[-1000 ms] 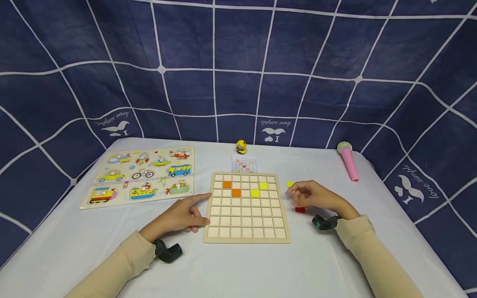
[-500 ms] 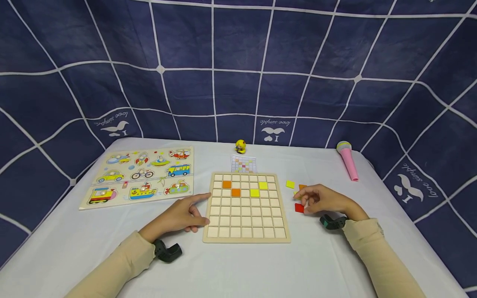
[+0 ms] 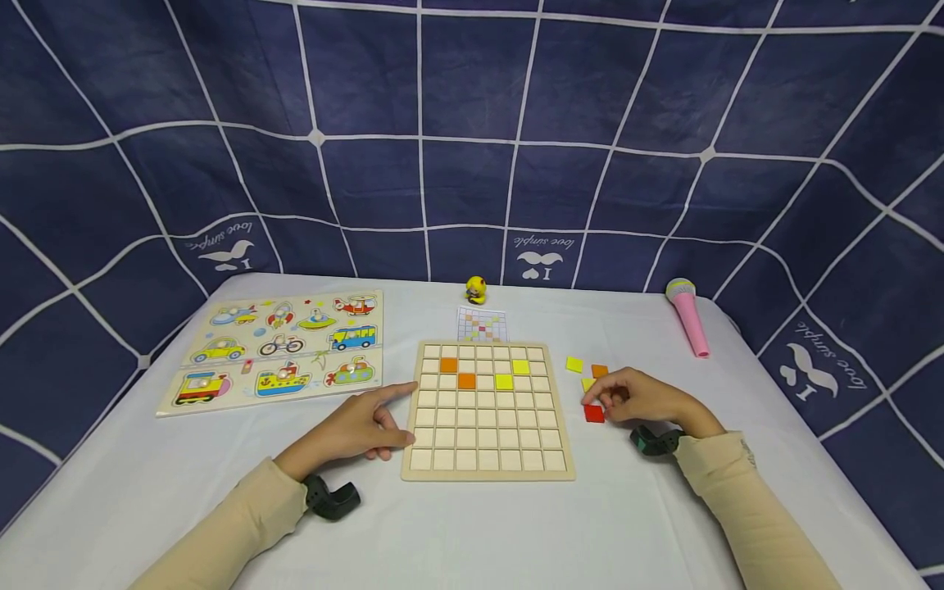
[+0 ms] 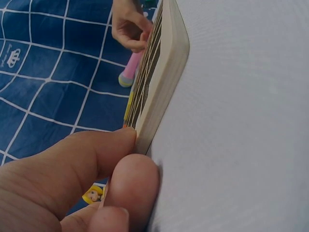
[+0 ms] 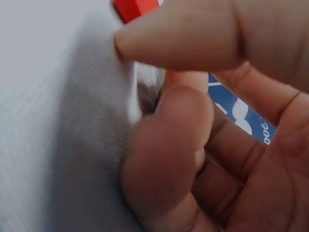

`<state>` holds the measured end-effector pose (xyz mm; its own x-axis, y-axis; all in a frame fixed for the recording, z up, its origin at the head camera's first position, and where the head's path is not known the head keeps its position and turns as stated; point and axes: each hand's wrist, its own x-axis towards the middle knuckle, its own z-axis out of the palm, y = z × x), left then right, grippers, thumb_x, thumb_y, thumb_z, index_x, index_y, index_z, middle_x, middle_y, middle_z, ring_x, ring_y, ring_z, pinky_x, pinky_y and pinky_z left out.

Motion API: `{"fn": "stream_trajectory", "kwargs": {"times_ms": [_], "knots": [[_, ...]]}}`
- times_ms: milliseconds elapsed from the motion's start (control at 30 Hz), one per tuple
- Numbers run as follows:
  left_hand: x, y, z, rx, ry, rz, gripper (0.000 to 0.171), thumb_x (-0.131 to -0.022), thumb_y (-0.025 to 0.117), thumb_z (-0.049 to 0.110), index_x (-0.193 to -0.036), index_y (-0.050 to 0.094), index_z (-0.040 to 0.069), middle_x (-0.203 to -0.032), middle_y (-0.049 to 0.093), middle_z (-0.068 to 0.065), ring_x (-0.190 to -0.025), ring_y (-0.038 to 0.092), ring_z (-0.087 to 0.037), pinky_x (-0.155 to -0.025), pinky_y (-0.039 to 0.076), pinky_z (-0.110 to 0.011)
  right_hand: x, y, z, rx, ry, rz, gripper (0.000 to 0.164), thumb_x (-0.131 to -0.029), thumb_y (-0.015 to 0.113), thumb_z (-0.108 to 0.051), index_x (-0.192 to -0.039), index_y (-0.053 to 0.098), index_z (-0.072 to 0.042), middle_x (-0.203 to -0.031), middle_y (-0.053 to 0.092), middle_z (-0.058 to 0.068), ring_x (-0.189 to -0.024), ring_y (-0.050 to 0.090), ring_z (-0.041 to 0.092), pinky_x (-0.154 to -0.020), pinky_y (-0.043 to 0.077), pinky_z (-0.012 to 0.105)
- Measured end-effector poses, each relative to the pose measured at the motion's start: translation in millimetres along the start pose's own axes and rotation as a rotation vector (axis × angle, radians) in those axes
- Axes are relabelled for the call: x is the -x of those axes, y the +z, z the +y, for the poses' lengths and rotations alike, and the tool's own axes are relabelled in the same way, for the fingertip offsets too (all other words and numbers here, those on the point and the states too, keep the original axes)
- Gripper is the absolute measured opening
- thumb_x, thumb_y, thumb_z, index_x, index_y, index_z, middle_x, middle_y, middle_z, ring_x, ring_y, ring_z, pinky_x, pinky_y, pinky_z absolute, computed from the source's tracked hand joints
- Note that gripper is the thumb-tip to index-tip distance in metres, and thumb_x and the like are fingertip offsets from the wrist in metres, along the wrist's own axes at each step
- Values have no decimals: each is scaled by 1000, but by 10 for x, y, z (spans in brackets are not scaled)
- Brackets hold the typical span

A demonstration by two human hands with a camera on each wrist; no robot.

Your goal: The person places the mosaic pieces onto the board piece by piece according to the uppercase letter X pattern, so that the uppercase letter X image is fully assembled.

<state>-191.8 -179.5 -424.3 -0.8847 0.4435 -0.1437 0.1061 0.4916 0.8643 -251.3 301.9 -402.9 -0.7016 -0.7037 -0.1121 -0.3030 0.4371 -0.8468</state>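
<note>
A wooden grid board lies flat, with two orange tiles and two yellow tiles in its squares. My left hand touches the board's left rim with index finger and thumb straightened; the left wrist view shows these fingertips at the board's edge. To the right of the board, my right hand has its bent fingertips at a red tile on the cloth. In the right wrist view the thumb lies beside the red tile, not clearly gripping it. Yellow tiles and an orange tile lie just beyond.
A small pattern card lies behind the board, with a yellow figurine behind it. A vehicle puzzle board is at the left. The pink toy microphone lies at the back right. Dark blue cloth surrounds the table.
My right hand has moved slightly right and toward me from the yellow tiles to the red tile, uncovering yellow and orange tiles. The left hand stays at the board's rim.
</note>
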Motion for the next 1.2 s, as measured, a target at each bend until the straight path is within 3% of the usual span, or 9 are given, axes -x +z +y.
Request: {"fn": "stream_trajectory", "kwargs": {"times_ms": [333, 567, 800, 1200], "knots": [[0, 3, 15, -8, -13, 8, 85, -92, 88, 15, -162, 44, -2, -71, 69, -3, -57, 65, -15, -51, 53, -27, -12, 8, -23, 37, -48, -45, 38, -83, 58, 18, -117, 73, 11, -82, 50, -1, -65, 42, 10, -59, 33, 21], [-8, -3, 5, -5, -12, 4, 85, -92, 88, 15, -162, 43, -2, -71, 69, -3, -57, 65, -15, -51, 53, -27, -23, 12, -6, 31, -49, -41, 26, -87, 67, 14, -112, 73, 10, -78, 49, 5, -65, 42, 9, -59, 34, 21], [-9, -11, -7, 1, -11, 6, 86, -91, 88, 16, -163, 43, -1, -71, 69, -3, -56, 65, -14, -50, 52, -25, -28, 25, -21, 53, -27, -10, 21, -86, 80, 6, -106, 72, 7, -82, 55, -1, -65, 45, 6, -59, 36, 20], [-8, -6, -6, 0, -13, 7, 86, -91, 88, 16, -163, 43, -1, -72, 69, -3, -56, 65, -14, -50, 51, -26, -81, 70, 21, -8, -69, 67, 21, -89, 76, 8, -109, 68, 9, -91, 67, -1, -78, 56, 5, -69, 46, 18]]}}
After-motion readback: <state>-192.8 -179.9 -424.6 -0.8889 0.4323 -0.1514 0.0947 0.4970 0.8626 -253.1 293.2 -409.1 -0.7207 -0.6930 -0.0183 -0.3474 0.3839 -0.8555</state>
